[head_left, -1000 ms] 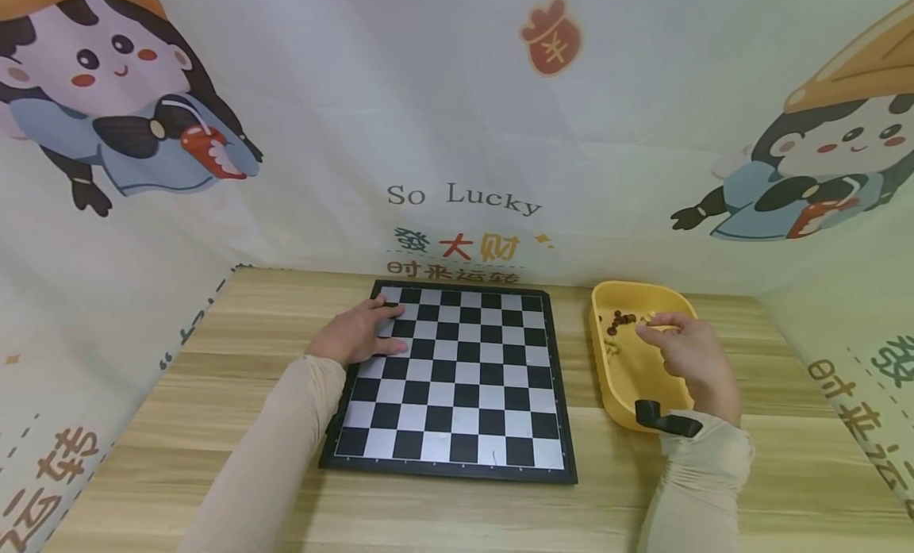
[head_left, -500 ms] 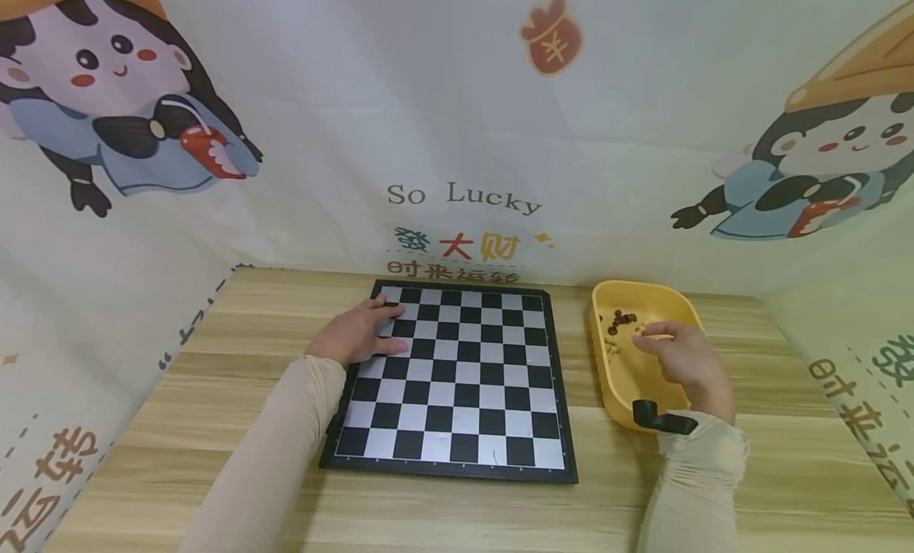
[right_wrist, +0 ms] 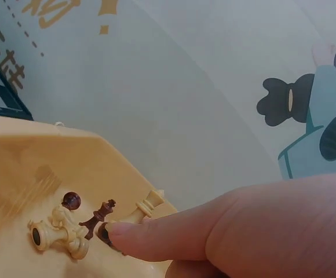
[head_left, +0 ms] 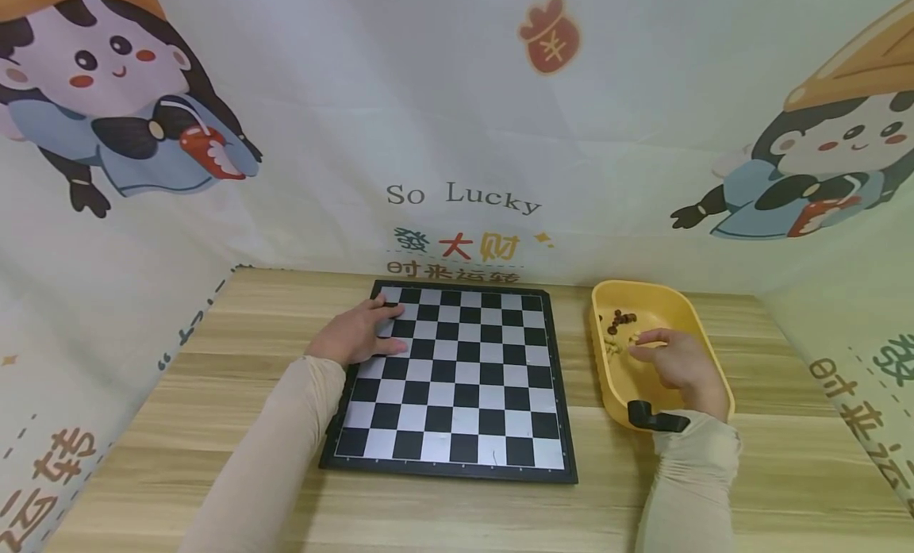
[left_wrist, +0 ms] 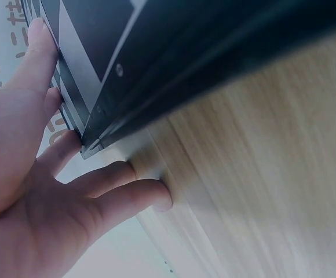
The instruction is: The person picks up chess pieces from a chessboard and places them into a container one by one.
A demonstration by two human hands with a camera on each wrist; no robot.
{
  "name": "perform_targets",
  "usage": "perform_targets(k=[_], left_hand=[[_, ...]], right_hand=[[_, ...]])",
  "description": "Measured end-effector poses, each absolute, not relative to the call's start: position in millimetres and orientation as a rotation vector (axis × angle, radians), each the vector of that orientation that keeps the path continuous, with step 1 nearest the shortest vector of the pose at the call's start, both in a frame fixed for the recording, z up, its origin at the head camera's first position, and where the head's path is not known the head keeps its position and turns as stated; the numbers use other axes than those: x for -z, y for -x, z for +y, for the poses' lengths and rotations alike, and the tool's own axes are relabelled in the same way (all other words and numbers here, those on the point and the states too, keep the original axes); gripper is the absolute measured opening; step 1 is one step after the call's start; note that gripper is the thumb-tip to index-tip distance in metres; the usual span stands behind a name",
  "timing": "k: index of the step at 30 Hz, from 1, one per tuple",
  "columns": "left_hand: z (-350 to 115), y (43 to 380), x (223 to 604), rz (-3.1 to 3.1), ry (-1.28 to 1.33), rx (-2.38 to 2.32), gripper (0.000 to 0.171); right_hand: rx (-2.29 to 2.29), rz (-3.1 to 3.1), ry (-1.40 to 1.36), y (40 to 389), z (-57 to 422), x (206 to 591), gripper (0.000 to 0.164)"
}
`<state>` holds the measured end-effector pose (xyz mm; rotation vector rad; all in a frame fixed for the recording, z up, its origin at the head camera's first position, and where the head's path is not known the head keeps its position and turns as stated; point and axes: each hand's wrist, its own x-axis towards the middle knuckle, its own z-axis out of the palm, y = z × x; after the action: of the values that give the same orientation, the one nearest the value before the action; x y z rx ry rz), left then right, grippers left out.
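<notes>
A black-and-white chessboard (head_left: 455,372) lies on the table. My left hand (head_left: 355,331) rests at its left edge with spread fingers; in the left wrist view, some fingertips (left_wrist: 163,200) touch the wood beside the board's dark frame (left_wrist: 174,75). To the right, my right hand (head_left: 681,364) is inside a yellow bin (head_left: 605,388). It pinches a cream chess piece (right_wrist: 150,204) with a dark base; the index finger hides its middle, and the thumb is out of sight. Close by lie other cream chess pieces (right_wrist: 53,236) and a dark brown chess piece (right_wrist: 100,217).
Dark brown pieces (head_left: 623,319) are gathered toward the bin's far left part. A printed cloth (head_left: 457,124) hangs behind and around the wooden table (head_left: 236,362). A black camera mount (head_left: 653,418) sits on the right wrist, overlapping the bin's near rim in this view.
My right hand has moved toward me and slightly left inside the bin, the cream chess piece travelling with its fingertips. My left hand and the board have stayed in place.
</notes>
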<state>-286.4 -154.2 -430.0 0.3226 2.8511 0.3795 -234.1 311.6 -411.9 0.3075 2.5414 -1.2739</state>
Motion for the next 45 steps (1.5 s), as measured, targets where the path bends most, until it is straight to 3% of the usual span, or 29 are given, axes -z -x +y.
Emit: perform_targets(k=[45], left_hand=[[-154,284,428,2.853,-0.293,-0.408,0.078]], right_hand=[[1.256,2.535,-0.297,229,309,403,0.05]])
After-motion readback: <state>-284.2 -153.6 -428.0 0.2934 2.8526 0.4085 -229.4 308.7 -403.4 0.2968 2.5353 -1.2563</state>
